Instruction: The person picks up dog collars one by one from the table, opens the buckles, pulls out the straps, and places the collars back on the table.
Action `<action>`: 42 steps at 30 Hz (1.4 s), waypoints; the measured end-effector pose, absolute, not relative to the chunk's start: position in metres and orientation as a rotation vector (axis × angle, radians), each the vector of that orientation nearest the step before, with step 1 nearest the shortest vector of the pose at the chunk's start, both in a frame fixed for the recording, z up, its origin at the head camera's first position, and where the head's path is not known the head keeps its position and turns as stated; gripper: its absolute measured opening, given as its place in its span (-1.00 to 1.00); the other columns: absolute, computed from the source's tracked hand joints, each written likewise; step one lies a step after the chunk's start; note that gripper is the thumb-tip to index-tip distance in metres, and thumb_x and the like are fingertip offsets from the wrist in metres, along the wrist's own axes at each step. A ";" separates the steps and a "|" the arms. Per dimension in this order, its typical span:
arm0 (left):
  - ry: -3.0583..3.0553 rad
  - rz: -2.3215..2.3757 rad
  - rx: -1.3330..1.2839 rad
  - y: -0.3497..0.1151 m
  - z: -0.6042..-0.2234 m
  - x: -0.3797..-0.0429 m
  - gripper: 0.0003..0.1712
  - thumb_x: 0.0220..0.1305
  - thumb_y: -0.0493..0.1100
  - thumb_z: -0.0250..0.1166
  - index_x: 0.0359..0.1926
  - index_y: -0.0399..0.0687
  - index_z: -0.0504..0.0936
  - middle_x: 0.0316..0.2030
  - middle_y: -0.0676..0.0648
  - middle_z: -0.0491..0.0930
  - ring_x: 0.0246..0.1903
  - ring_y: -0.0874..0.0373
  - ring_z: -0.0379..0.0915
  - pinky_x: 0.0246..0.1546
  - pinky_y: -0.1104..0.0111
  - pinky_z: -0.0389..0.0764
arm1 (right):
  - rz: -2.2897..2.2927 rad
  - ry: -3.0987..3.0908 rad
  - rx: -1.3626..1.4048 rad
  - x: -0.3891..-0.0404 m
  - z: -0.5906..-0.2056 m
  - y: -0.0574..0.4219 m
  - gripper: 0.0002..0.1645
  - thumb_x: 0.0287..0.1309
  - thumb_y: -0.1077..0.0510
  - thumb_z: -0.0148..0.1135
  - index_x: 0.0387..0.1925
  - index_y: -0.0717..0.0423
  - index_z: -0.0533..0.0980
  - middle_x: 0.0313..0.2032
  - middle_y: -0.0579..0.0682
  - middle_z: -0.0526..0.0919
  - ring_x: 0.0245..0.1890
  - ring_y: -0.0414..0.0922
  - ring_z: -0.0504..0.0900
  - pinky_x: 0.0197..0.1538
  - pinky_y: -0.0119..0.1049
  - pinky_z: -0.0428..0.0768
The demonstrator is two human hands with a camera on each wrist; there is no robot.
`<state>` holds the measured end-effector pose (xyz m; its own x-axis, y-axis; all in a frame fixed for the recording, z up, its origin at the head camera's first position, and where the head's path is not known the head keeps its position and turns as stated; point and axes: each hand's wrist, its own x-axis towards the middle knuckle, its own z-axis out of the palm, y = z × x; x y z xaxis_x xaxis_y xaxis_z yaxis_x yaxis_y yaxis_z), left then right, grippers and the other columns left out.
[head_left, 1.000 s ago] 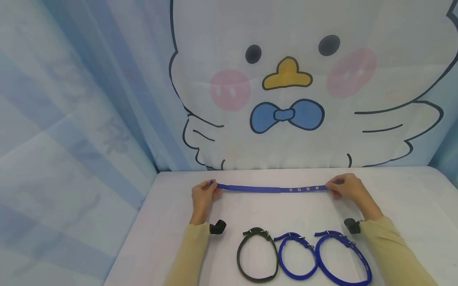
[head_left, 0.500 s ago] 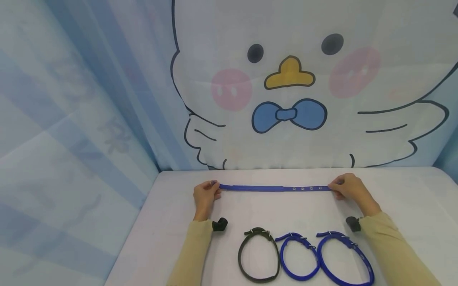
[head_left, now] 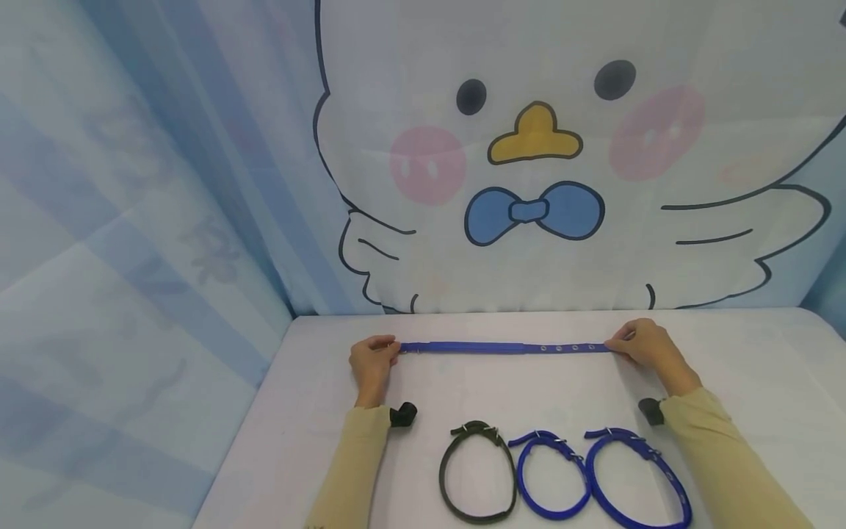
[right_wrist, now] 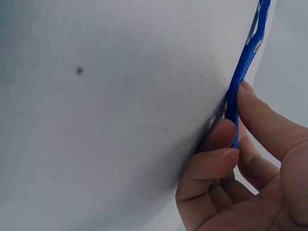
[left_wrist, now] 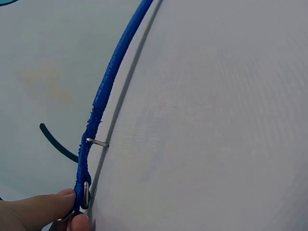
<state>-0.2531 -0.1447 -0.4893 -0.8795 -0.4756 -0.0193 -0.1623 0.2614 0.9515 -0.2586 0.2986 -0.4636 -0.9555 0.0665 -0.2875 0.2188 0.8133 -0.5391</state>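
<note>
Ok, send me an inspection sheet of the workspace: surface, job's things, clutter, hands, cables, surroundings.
Surface: white table.
Job's things: blue strap, held out straight, with eyelets toward its right end.
Clutter: green loop, smaller blue loop and larger blue loop in a row, nearer the person.
Hands: left hand pinches the strap near its metal fittings; right hand pinches the eyelet end.
Cables: nothing seen.
Surroundings: cartoon backdrop behind the table, pale blue curtain at left.
</note>
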 end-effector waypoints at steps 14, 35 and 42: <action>-2.313 -1.596 0.604 -0.146 -0.480 -0.246 -0.72 0.18 -0.16 0.46 -0.09 -0.16 0.74 -0.07 -0.17 0.71 -0.10 -0.03 0.63 -0.07 0.20 0.64 | -0.838 2.822 0.129 -0.248 -0.448 0.291 -0.55 0.35 0.09 0.16 -0.08 0.50 0.46 -0.11 0.45 0.55 -0.10 0.31 0.50 -0.03 0.17 0.54; -2.239 -1.589 0.472 -0.145 -0.459 -0.218 -0.57 0.14 -0.25 0.45 0.06 -0.21 0.65 -0.07 -0.23 0.69 -0.07 -0.12 0.64 0.01 0.07 0.66 | -1.006 2.988 -0.052 -0.208 -0.431 0.255 -0.48 0.33 0.12 0.21 0.12 0.47 0.40 0.09 0.50 0.45 0.13 0.41 0.41 0.17 0.31 0.46; -2.286 -1.596 0.349 -0.139 -0.451 -0.202 -0.64 0.16 -0.24 0.43 0.00 -0.21 0.68 -0.12 -0.19 0.71 -0.13 -0.07 0.65 -0.08 0.11 0.71 | -1.072 2.955 -0.168 -0.189 -0.423 0.235 -0.49 0.34 0.12 0.21 0.12 0.44 0.42 0.06 0.44 0.49 0.10 0.35 0.49 0.10 0.24 0.55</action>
